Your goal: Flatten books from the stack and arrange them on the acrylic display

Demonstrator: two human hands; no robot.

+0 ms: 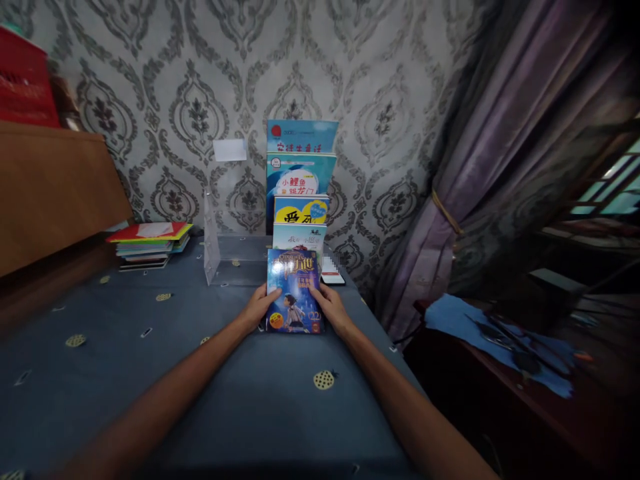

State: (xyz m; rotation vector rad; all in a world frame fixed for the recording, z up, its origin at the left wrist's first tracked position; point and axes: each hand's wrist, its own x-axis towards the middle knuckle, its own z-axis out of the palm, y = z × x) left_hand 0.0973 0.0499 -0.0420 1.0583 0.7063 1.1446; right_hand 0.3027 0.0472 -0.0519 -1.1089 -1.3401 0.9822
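A blue picture book (pixel 294 290) with a cartoon child on its cover stands at the front of a tiered clear display rack (pixel 220 257). My left hand (pixel 260 307) grips its left edge and my right hand (pixel 330 308) grips its right edge, fingers wrapped on the cover. Behind it rise several more books in steps: a white one (pixel 299 235), a yellow one (pixel 301 209), a teal one (pixel 300 173) and a blue one (pixel 301 135) at the top. All stand on a table with a dark blue cloth (pixel 200 373).
A stack of flat books (pixel 149 243) lies at the back left, beside a wooden board (pixel 55 187). A small phone-like object (pixel 331 273) lies right of the rack. Purple curtain (pixel 500 167) and a dark side table with blue cloth (pixel 500 333) are on the right.
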